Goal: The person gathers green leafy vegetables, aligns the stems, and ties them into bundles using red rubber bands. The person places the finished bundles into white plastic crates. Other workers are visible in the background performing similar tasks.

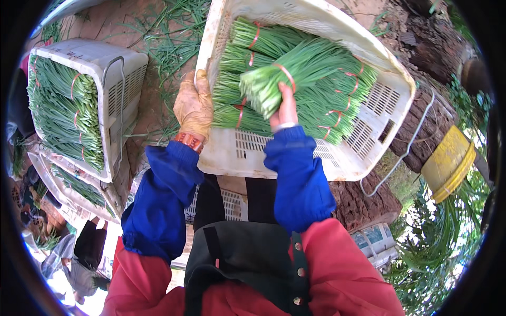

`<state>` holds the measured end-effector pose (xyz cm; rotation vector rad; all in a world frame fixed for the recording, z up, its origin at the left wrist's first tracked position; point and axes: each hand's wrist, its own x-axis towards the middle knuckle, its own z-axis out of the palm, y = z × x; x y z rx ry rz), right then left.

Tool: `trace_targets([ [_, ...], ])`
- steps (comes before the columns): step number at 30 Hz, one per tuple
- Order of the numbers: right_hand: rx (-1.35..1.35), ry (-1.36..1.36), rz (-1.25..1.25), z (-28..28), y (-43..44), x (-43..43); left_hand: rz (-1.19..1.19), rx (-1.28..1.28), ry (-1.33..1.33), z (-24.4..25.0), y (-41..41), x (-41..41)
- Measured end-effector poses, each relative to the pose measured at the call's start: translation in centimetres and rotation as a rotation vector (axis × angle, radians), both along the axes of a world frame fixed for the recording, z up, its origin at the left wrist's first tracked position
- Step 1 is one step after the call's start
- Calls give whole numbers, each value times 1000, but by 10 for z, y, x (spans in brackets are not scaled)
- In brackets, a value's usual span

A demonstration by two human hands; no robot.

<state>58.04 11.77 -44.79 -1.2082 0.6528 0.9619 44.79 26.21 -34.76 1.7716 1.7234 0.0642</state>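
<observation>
A white plastic crate (pixel 253 162) with slotted walls stands before me, bearing several bundles of long green stalks, likely chives (pixel 272 39), tied with red bands. My right hand (pixel 285 106), bare, grips one tied bundle (pixel 304 69) by its pale cut end. That bundle lies slantwise above the others, its leafy end towards the upper right. On the crate's left rim rests my left hand (pixel 193 104) in a stained, yellowish glove, its fingers around the edge. Both forearms wear blue sleeve covers.
At left, another white crate (pixel 118 71) full of tied bundles sits on top of a further crate (pixel 112 197). Loose green leaves (pixel 170 43) litter the ground. To the right are a rough log (pixel 367 205), a yellow bucket (pixel 448 164) and a wire handle (pixel 411 150).
</observation>
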Motion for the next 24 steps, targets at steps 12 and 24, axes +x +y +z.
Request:
trace_targets([
  [12, 398, 244, 485, 256, -107, -139, 278, -594, -788, 87, -38, -113],
  [24, 116, -695, 1082, 393, -29, -216, 735, -1177, -1538, 243, -38, -279],
])
